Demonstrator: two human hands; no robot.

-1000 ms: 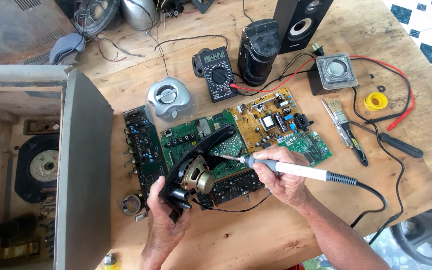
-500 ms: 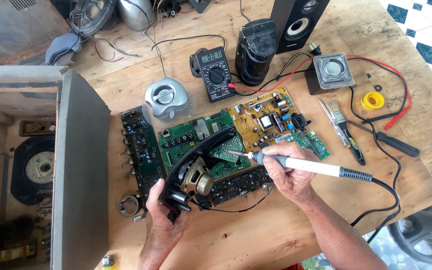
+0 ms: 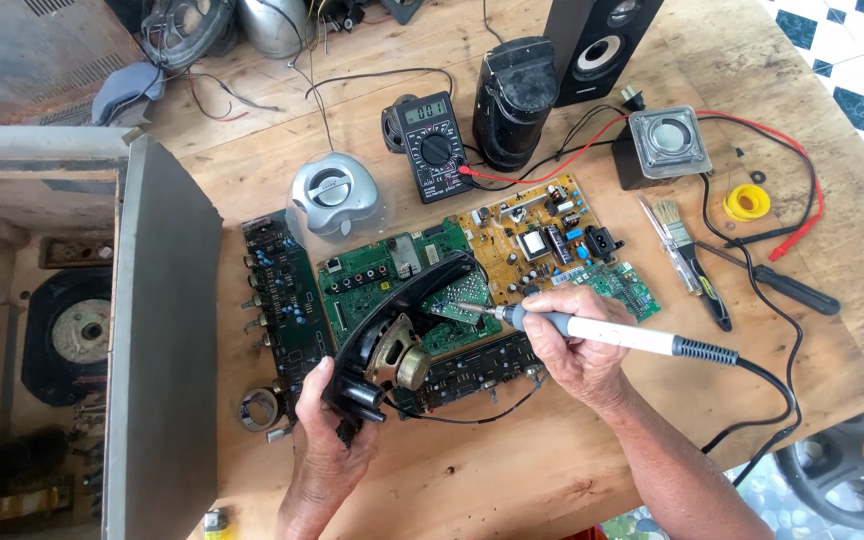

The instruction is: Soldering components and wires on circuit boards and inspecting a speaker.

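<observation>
My left hand (image 3: 330, 450) grips the lower end of a black curved plastic housing (image 3: 392, 320) that carries a small round speaker (image 3: 399, 362) with a brass-coloured magnet. Inside the housing sits a small green circuit board (image 3: 460, 303). My right hand (image 3: 572, 345) holds a white soldering iron (image 3: 602, 332) like a pen, its metal tip touching that small board. The iron's black cable (image 3: 782, 390) runs off to the right.
Green boards (image 3: 372, 275), a yellow board (image 3: 532, 235) and a dark board (image 3: 277, 290) lie under the housing. Behind are a multimeter (image 3: 434, 145) with red leads, a silver speaker (image 3: 330, 192), black speakers, a brush (image 3: 687, 255), a yellow solder roll (image 3: 747, 202). A grey cabinet (image 3: 157, 340) stands at left.
The soldering iron's tip has shifted slightly across the small board. My left hand keeps the housing in the same place.
</observation>
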